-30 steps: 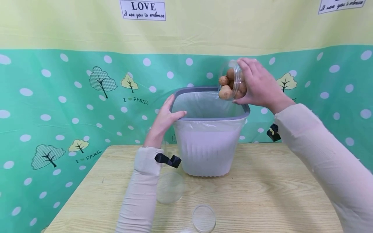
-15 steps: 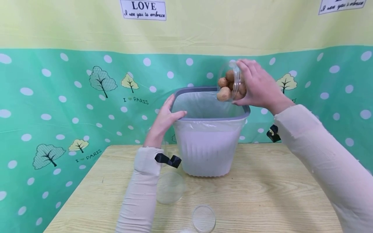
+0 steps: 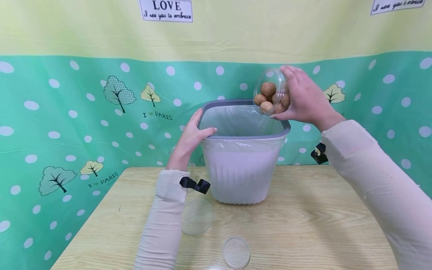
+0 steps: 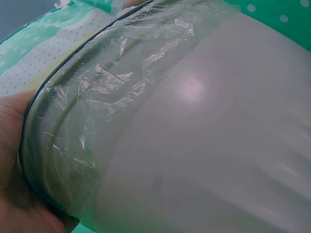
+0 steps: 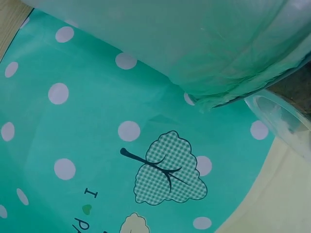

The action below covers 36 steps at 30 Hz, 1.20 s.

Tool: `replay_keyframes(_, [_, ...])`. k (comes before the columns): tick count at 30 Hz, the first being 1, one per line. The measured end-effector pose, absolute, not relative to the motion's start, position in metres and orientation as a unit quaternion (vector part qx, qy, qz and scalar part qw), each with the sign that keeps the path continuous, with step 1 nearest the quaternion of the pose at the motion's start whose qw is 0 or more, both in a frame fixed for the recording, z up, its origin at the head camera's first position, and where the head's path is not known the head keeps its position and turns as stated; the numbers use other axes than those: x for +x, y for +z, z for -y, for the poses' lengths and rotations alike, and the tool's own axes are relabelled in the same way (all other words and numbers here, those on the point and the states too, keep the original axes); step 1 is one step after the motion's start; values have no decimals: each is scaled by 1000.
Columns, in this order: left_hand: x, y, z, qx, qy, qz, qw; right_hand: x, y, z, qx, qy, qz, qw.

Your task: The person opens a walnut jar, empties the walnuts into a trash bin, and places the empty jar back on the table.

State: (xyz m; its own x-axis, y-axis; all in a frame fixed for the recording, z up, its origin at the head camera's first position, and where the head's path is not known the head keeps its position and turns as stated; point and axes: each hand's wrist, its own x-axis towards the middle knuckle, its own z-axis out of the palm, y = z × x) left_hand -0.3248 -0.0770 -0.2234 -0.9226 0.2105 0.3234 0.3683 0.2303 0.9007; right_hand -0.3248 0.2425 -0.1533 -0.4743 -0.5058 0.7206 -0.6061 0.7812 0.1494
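A white trash bin (image 3: 239,168) with a grey rim stands on the table, lined with a clear plastic bag (image 3: 236,116). My left hand (image 3: 190,138) grips the rim at its left side, the thumb over the edge; in the left wrist view the hand (image 4: 17,165) holds the same rim. Above the bin's right rear corner, my right hand (image 3: 303,97) holds a clear plastic jar (image 3: 275,77), tilted to the left. Several walnuts (image 3: 268,89) lie inside the jar. The right wrist view shows only part of the jar (image 5: 277,114) beside the bin.
Two clear round lids lie on the wooden table (image 3: 310,221): a larger lid (image 3: 198,217) in front of the bin and a smaller lid (image 3: 236,252) nearer me. Another clear object is mostly hidden behind the left wrist. A green dotted cloth (image 3: 101,138) hangs behind.
My right hand has moved the jar slightly up and to the right, and its tilt has changed a little. The walnuts sit farther inside. My left hand stays on the rim.
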Motion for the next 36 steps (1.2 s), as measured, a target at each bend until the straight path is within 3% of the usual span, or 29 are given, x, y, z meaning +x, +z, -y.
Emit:
replay_keyframes(25, [-324,-223,76,-174,-589,787,62,-322,-154,-233,350,84,857,370])
replay_keyframes(36, [-324,-223,76,-170,-588,788,61,-324,-154,-242,357,49,846,393])
